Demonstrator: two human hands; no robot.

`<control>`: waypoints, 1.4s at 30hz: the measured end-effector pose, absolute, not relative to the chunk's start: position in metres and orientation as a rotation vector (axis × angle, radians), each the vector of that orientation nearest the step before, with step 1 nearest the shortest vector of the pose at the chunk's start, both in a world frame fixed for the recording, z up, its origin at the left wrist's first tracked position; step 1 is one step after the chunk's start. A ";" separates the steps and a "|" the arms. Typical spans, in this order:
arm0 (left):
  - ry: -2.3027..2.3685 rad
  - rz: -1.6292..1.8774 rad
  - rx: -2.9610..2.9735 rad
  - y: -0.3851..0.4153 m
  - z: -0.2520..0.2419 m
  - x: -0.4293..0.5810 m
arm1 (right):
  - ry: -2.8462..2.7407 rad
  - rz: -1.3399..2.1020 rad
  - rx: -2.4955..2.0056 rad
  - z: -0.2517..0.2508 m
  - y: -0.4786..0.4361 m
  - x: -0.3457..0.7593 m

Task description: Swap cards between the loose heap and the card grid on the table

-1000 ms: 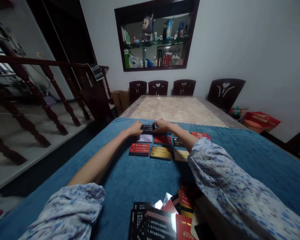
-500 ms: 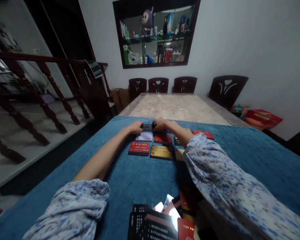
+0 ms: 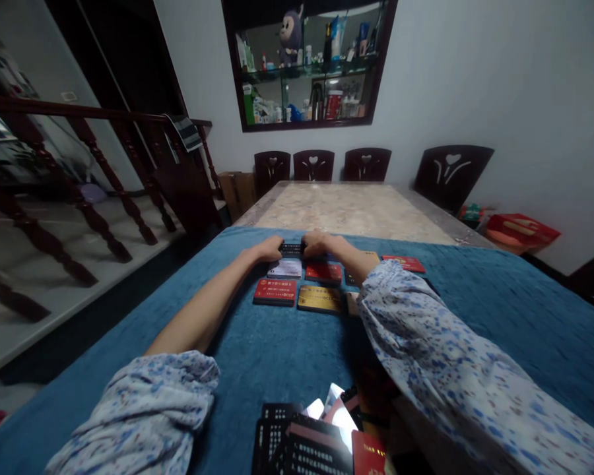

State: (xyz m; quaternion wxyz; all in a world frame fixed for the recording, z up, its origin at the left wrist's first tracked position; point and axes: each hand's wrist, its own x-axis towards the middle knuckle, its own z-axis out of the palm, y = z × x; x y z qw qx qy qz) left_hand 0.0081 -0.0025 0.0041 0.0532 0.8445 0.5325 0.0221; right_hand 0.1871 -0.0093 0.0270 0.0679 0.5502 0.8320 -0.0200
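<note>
Both my hands reach to the far side of the blue cloth, at a black card stack (image 3: 292,249) with white print. My left hand (image 3: 268,249) grips its left edge and my right hand (image 3: 317,243) its right edge, fingers curled round the ends. Nearer me lie a white card stack (image 3: 285,269), a red card stack (image 3: 323,272), another red stack (image 3: 275,292) and a gold stack (image 3: 319,299). My right forearm partly covers more stacks to the right. A red card (image 3: 403,264) lies beyond that forearm.
A loose heap of black, red and shiny cards (image 3: 317,442) lies close to me on the blue cloth (image 3: 475,316). Past the cloth stretches the bare marble tabletop (image 3: 341,204), with dark chairs (image 3: 313,165) behind it. A wooden railing (image 3: 94,115) runs along the left.
My hands stay at the black card stack with hardly any movement. The view has shifted very slightly.
</note>
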 end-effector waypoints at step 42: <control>1.677 0.541 2.572 -0.034 0.001 -0.008 | 2.837 0.274 1.609 0.052 -0.058 0.205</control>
